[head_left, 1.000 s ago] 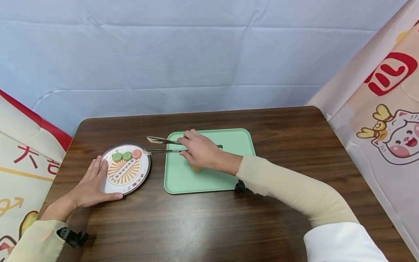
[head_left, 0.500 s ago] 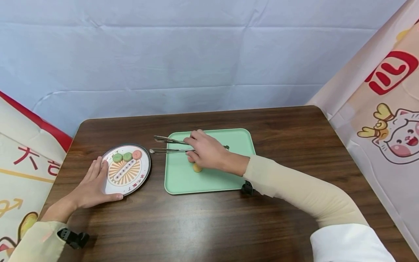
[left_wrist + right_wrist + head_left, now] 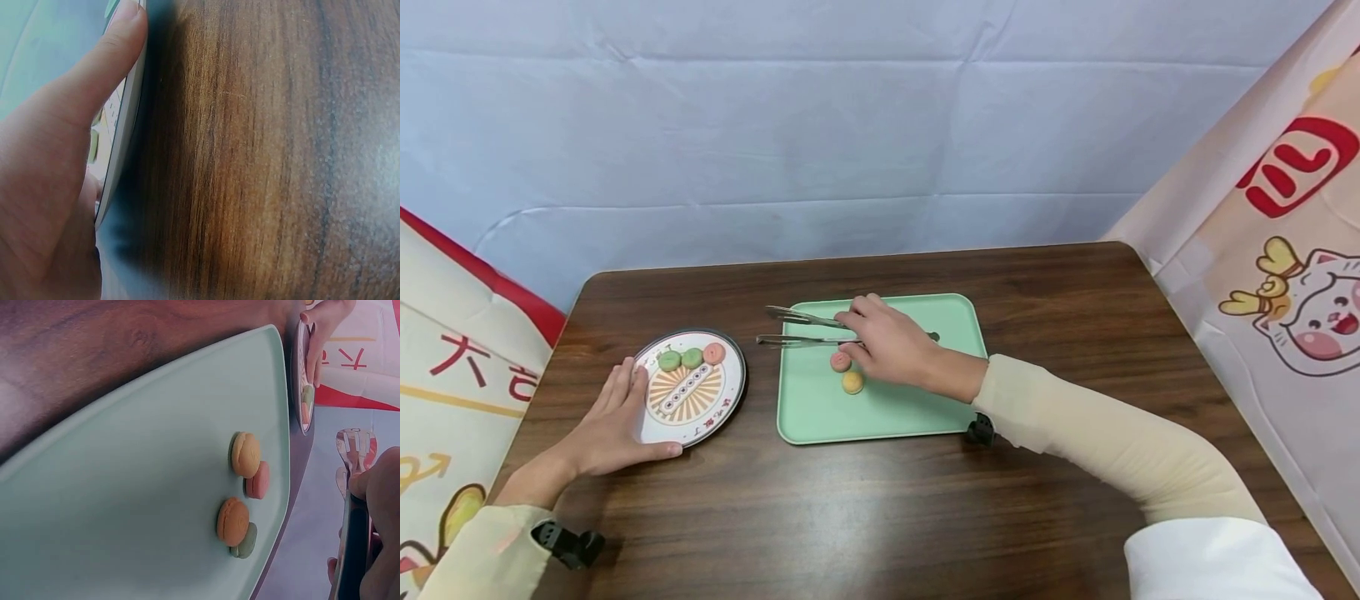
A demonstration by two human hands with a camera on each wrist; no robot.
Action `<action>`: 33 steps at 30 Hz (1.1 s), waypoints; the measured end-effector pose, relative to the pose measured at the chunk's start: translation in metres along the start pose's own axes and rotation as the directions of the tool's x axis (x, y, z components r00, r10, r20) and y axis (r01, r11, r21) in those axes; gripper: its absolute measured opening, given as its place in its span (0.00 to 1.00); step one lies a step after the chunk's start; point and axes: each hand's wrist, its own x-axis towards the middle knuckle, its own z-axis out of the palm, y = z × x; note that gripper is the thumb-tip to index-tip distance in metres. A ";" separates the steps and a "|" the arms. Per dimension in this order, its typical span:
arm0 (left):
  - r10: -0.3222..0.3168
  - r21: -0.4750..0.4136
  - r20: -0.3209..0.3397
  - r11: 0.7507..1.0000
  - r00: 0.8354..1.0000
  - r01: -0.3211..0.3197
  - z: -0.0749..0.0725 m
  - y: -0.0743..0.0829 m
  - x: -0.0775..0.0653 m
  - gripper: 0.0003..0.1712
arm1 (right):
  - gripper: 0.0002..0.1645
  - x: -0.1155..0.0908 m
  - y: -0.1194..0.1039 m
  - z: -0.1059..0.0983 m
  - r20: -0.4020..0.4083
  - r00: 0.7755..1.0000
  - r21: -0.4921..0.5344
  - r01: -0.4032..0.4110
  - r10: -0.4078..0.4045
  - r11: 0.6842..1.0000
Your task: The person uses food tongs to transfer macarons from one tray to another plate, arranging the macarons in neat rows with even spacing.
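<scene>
My left hand [image 3: 613, 421] rests at the left side of a round white plate [image 3: 730, 387], fingers straight along its rim and thumb at the front edge. Two green macarons [image 3: 681, 359] and a pink macaron [image 3: 713, 353] lie in a row on that plate. My right hand [image 3: 891, 342] holds metal tongs [image 3: 808, 340] above a light green tray [image 3: 820, 421], their arms apart with nothing between the tips. On the tray are a yellow macaron [image 3: 245, 455], a pink macaron [image 3: 257, 481], an orange macaron [image 3: 233, 522] and a green macaron [image 3: 245, 541]; my hand hides the last two in the head view.
A dark wooden table [image 3: 820, 517] carries the plate on the left and the tray near the middle. Behind it hangs a pale blue cloth [image 3: 850, 125]. Printed cloths [image 3: 1285, 275] stand at both sides.
My right hand has drawn the tongs rightward, away from the plate and over the tray. The pink and yellow macarons on the tray have come into sight. My left hand stays put.
</scene>
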 end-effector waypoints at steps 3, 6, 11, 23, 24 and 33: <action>-0.001 0.002 0.001 1.000 1.000 0.001 0.000 0.000 0.000 0.81 | 0.23 -0.003 0.002 -0.001 -0.007 1.000 0.004 0.000 0.000 1.000; -0.003 0.004 0.001 1.000 1.000 0.003 0.000 -0.001 0.001 0.81 | 0.23 -0.006 0.005 -0.002 -0.011 1.000 0.005 0.002 -0.001 1.000; 0.000 0.001 0.001 1.000 1.000 0.000 0.000 -0.002 0.002 0.81 | 0.23 -0.012 0.010 -0.004 -0.017 1.000 0.011 0.003 -0.003 1.000; 0.003 0.002 0.007 1.000 1.000 -0.003 -0.001 0.000 0.001 0.81 | 0.22 -0.029 0.020 -0.003 -0.037 0.999 0.004 -0.006 0.006 1.000; 0.003 0.001 0.006 1.000 1.000 -0.003 -0.001 0.000 0.001 0.81 | 0.21 -0.030 0.021 -0.004 -0.040 0.999 0.003 -0.002 0.002 1.000; 0.017 -0.015 -0.029 1.000 0.999 -0.018 0.005 -0.008 0.000 0.82 | 0.21 -0.042 0.027 -0.005 -0.040 0.999 -0.008 0.012 -0.012 1.000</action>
